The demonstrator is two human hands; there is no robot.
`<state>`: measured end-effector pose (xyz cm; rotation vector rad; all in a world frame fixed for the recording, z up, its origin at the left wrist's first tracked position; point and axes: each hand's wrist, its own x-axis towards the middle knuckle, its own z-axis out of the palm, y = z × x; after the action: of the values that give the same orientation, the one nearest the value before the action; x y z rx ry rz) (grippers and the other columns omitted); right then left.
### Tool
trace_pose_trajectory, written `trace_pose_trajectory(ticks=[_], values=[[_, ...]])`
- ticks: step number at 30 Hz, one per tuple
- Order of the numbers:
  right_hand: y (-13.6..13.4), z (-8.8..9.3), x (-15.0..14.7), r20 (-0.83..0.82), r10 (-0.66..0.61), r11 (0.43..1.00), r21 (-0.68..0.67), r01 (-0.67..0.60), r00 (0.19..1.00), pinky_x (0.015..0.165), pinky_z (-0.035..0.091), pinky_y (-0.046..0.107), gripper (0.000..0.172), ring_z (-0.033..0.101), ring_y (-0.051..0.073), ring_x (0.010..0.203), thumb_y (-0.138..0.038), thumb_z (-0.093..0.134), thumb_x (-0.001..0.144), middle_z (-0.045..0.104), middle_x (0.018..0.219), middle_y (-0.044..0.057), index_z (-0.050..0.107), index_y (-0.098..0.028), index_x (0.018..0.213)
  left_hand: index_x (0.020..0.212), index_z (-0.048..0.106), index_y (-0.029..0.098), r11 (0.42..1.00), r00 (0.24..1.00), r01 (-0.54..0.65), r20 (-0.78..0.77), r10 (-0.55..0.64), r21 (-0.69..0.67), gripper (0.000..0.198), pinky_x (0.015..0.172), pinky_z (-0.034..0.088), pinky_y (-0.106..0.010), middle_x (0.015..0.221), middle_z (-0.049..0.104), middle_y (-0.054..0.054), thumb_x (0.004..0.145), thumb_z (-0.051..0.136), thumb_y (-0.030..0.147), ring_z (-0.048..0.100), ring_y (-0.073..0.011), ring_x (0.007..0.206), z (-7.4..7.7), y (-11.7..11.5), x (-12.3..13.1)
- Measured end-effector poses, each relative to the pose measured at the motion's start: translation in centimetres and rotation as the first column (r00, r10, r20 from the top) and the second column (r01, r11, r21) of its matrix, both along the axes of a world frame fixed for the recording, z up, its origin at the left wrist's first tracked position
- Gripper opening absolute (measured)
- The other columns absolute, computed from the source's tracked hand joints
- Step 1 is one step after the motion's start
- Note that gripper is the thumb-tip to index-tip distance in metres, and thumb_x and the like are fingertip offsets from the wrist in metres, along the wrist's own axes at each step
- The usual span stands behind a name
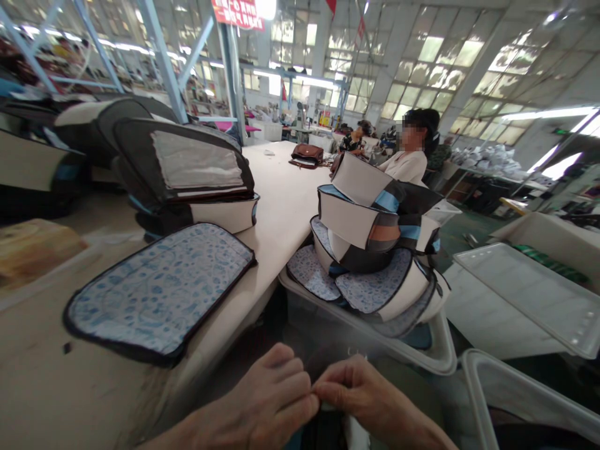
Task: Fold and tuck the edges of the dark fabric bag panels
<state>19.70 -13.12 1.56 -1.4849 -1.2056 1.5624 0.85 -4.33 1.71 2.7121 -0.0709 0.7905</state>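
Observation:
Low in the head view, my left hand [267,397] is closed, its fingers curled and meeting the fingertips of my right hand [359,390]. My right hand pinches at that same spot; whatever lies between the fingers is too small or hidden to name. Beneath the hands is something dark with a pale strip, mostly covered. To the left on the table [276,231] lies a bag panel [164,287] with blue patterned lining and dark edging. Behind it rests a stack of unfinished bag pieces [197,162], the top one with a whitish panel.
A clear plastic bin [440,350] ahead on the right is piled with cream and dark bag parts [360,219]. A second bin [473,375] stands at lower right. A brown bag [307,154] lies far down the table, and a person [410,150] is beyond the pile.

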Motion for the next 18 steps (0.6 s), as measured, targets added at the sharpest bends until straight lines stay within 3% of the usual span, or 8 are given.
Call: trace_pose_trajectory(ticks=[3, 6, 8, 13, 18], values=[[0.2, 0.4, -0.1, -0.001, 0.0, 0.999, -0.044, 0.0, 1.0, 0.05, 0.019, 0.025, 0.033, 0.026, 0.009, 0.053, -0.041, 0.066, 0.073, 0.036, 0.052, -0.006, 0.066, -0.012, 0.059, 0.09, 0.049, 0.017, 0.961, 0.994, -0.066, -0.099, 0.04, -0.268, 0.018, 0.079, 0.031, -0.031, 0.079, 0.053, 0.0, 0.102, 0.039, 0.027, 0.048, -0.0153, 0.076, -0.5, 0.8, -0.1], [0.2, 0.9, -0.1, 0.001, -0.033, 0.997, -0.065, 0.033, 0.999, 0.051, 0.021, 0.025, 0.023, 0.029, 0.009, 0.053, -0.033, 0.065, 0.07, 0.04, 0.053, -0.005, 0.064, -0.013, 0.06, 0.097, 0.054, 0.019, 0.84, 0.954, -0.081, -0.285, -0.09, -0.537, 0.03, 0.089, 0.032, -0.031, 0.093, 0.057, -0.002, 0.097, 0.047, 0.048, 0.051, -0.0174, 0.091, -0.9, 2.5, -0.3], [0.1, 1.2, 0.0, 0.007, -0.077, 0.994, -0.083, 0.077, 0.997, 0.051, 0.022, 0.025, 0.012, 0.031, 0.009, 0.053, -0.026, 0.063, 0.065, 0.043, 0.053, -0.006, 0.064, -0.013, 0.063, 0.095, 0.057, 0.02, 0.764, 0.933, -0.055, -0.305, -0.19, -0.643, 0.037, 0.093, 0.032, -0.032, 0.101, 0.058, -0.003, 0.097, 0.042, 0.054, 0.052, -0.019, 0.098, -0.8, 3.7, -0.4], [-0.9, 1.2, 1.6, -0.102, -0.09, 0.994, 0.052, 0.096, 0.991, 0.062, 0.032, 0.026, 0.006, 0.044, 0.013, 0.065, -0.02, 0.066, 0.063, 0.052, 0.066, -0.003, 0.065, -0.016, 0.066, 0.101, 0.063, 0.019, 0.637, 0.914, -0.029, -0.278, -0.295, -0.77, 0.038, 0.087, 0.039, -0.028, 0.096, 0.062, -0.002, 0.1, 0.037, 0.047, 0.056, -0.0176, 0.09, 0.2, 4.8, -0.2], [-3.0, -1.2, 3.5, -0.198, -0.1, 0.988, 0.093, 0.12, 0.975, 0.079, 0.036, 0.031, 0.011, 0.05, 0.019, 0.085, -0.022, 0.071, 0.065, 0.057, 0.084, 0.0, 0.067, -0.02, 0.075, 0.103, 0.067, 0.016, 0.596, 0.891, -0.081, -0.326, -0.316, -0.799, 0.025, 0.075, 0.043, -0.023, 0.092, 0.065, -0.002, 0.094, 0.052, 0.033, 0.059, -0.0166, 0.084, 0.3, 3.9, 0.4]])
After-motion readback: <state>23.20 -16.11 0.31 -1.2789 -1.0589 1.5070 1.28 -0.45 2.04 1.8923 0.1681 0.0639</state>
